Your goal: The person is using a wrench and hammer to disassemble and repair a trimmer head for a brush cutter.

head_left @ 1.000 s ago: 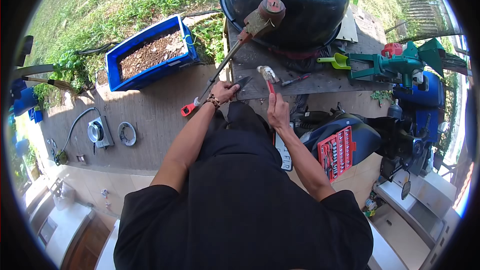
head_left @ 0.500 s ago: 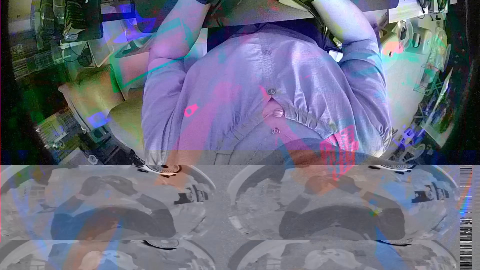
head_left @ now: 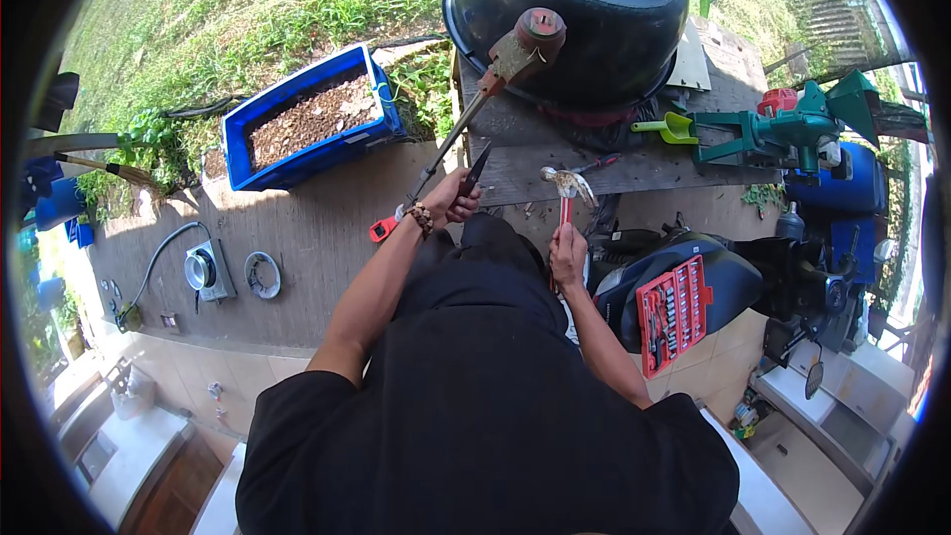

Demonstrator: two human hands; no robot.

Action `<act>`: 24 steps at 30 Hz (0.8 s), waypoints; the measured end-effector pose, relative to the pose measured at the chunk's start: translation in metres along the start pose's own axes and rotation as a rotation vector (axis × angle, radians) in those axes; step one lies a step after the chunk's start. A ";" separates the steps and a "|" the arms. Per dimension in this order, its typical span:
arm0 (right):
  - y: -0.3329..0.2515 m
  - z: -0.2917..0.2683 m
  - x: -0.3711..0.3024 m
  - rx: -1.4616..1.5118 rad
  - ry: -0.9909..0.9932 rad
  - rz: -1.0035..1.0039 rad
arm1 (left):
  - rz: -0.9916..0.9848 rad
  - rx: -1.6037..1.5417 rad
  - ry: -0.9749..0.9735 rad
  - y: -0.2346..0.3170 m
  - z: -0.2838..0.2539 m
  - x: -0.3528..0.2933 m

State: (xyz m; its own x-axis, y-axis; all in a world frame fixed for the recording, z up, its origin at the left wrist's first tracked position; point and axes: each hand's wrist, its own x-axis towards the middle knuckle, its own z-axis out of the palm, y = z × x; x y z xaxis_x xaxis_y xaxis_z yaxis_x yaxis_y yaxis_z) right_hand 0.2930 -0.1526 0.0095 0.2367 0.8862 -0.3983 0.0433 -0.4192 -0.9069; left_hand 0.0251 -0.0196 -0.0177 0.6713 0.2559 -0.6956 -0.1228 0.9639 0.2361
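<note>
My left hand (head_left: 455, 197), a beaded bracelet at its wrist, is closed round a dark, pointed tool (head_left: 476, 166) that looks like a knife. Right beside that hand a long metal shaft (head_left: 451, 146) slants up to a worn red head (head_left: 540, 32), which leans by the black tub. Its lower end passes behind my left wrist. In my right hand (head_left: 568, 256) is a claw hammer (head_left: 566, 203), gripped by its red and white handle with the head upward. The hammer head stands just off the near edge of the wooden bench (head_left: 634, 172).
A large black tub (head_left: 584, 20) sits upside down on the bench, near a screwdriver (head_left: 600, 163), green scoop (head_left: 669, 128) and green cranked machine (head_left: 763, 129). An open red socket set (head_left: 674, 315) rests on a motorcycle seat (head_left: 723, 282). Left stands a blue crate (head_left: 312, 160) of soil.
The earlier frame is garbled and overlaid, with a different-looking scene. What moved between it and now cannot be told.
</note>
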 end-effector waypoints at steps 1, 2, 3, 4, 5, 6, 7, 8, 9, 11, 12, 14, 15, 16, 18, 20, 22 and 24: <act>-0.003 -0.002 -0.001 0.001 0.012 0.002 | -0.008 0.007 -0.006 0.002 0.009 -0.008; -0.009 -0.002 -0.002 0.027 0.034 0.047 | 0.009 -0.030 -0.056 0.006 0.018 -0.020; -0.010 -0.002 0.000 0.053 0.051 0.091 | 0.028 -0.070 -0.104 0.008 0.021 -0.027; -0.011 -0.002 0.002 0.078 0.053 0.106 | 0.009 -0.163 -0.196 0.009 0.023 -0.031; -0.011 0.000 0.003 0.079 0.050 0.104 | 0.012 -0.163 -0.195 0.007 0.019 -0.028; -0.010 0.002 0.004 0.101 0.055 0.130 | -0.003 -0.145 -0.180 0.004 0.016 -0.024; -0.010 0.003 0.006 0.123 0.060 0.156 | -0.017 -0.127 -0.164 0.002 0.013 -0.021; -0.005 0.003 0.008 0.121 0.062 0.157 | -0.018 -0.093 -0.076 0.000 0.015 -0.018; -0.001 0.004 0.011 0.098 0.040 0.139 | -0.018 -0.096 -0.079 -0.003 0.016 -0.014; -0.001 0.008 0.015 0.086 -0.024 0.137 | 0.141 0.189 0.184 -0.014 0.011 -0.004; 0.000 0.010 0.017 0.029 -0.049 0.131 | 0.169 0.182 0.251 -0.019 0.002 -0.001; 0.021 0.010 0.028 -0.033 -0.080 0.121 | 0.239 0.270 0.260 -0.030 -0.017 0.006; 0.031 -0.008 0.027 -0.094 0.072 -0.333 | 0.268 0.476 0.157 -0.011 0.004 0.034; 0.041 -0.034 0.016 -0.094 0.223 -0.343 | 0.226 0.575 0.049 0.005 0.031 0.063; 0.035 0.013 0.039 -0.237 -0.114 -0.384 | 0.498 0.746 0.430 -0.039 -0.043 0.021; -0.006 0.011 0.031 -0.318 -0.106 0.001 | 0.361 0.880 0.467 -0.021 -0.027 0.022; -0.029 0.013 0.035 -0.608 -0.091 -0.318 | 0.225 1.003 0.526 -0.014 -0.016 0.019; -0.060 0.020 0.031 -0.603 -0.085 -0.314 | 0.285 1.038 0.539 -0.012 -0.015 0.016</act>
State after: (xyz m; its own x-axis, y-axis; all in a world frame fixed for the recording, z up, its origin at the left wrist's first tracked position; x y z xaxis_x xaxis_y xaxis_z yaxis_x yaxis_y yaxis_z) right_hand 0.2780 -0.0956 0.0491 0.0485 0.9858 -0.1608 0.6363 -0.1546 -0.7558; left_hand 0.0260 -0.0258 -0.0415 0.2938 0.6860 -0.6657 0.5958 0.4132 0.6887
